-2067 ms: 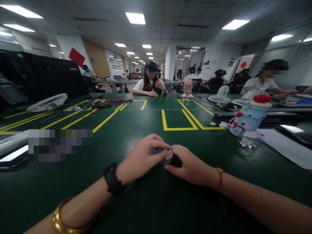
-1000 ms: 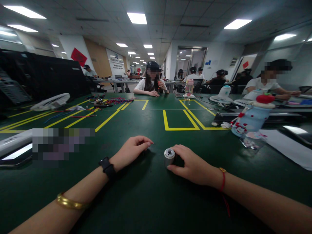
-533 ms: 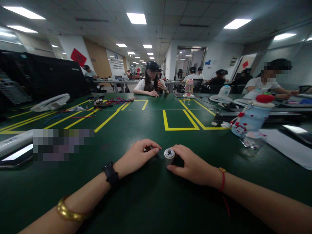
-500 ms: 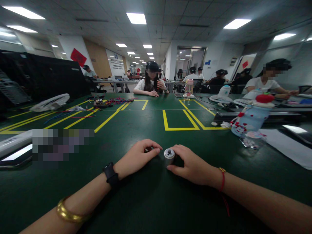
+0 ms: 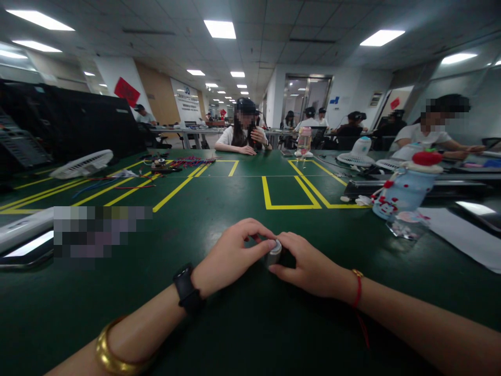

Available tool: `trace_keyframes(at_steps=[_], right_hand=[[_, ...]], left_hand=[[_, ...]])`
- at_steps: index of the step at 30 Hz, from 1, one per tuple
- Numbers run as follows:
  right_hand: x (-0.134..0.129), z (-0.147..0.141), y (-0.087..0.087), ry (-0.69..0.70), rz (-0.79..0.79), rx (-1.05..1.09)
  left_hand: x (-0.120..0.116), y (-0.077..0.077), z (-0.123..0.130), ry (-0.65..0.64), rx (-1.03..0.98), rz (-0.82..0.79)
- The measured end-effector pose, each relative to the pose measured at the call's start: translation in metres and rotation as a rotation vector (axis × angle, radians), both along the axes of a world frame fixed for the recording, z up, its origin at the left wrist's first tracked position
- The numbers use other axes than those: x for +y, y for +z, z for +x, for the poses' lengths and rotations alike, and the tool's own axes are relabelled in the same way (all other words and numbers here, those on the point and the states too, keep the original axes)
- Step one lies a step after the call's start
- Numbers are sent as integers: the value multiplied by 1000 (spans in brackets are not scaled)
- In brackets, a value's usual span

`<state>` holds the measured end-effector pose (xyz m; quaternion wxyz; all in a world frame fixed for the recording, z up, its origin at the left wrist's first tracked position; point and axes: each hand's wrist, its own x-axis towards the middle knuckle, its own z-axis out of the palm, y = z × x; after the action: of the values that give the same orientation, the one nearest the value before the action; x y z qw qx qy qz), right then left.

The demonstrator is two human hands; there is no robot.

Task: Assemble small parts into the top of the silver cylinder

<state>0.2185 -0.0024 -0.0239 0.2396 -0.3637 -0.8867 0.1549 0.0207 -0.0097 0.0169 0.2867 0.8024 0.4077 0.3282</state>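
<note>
A small silver can (image 5: pixel 274 256) stands upright on the green table in front of me. My right hand (image 5: pixel 303 261) grips it from the right, with the fingers behind and the thumb low on the near side. From the left, my left hand (image 5: pixel 237 253) reaches over, its thumb and index finger closed at the can's top rim. Those fingertips cover part of the lid, so the exact spot they pinch is hidden.
Yellow tape lines (image 5: pixel 291 207) mark the table beyond my hands. A tablet (image 5: pixel 27 248) lies at left, with a white fan (image 5: pixel 82 164) and loose wires (image 5: pixel 191 163) behind. A blue bottle (image 5: pixel 407 190) and paper (image 5: pixel 462 237) are at right. A person (image 5: pixel 242 136) sits opposite.
My left hand has moved right and closed its thumb and index finger onto the can's top. The can tilts or shifts slightly; my right hand keeps its hold.
</note>
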Motion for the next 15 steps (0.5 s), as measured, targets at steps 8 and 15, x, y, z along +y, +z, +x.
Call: trace_keyframes(at_steps=[8,15], right_hand=[[0,0,1,4,-15,22],[-2,-1,5,-4,-35,20]], left_hand=[[2,1,0,10,-55,15],[5,1,-12,42,-39,15]])
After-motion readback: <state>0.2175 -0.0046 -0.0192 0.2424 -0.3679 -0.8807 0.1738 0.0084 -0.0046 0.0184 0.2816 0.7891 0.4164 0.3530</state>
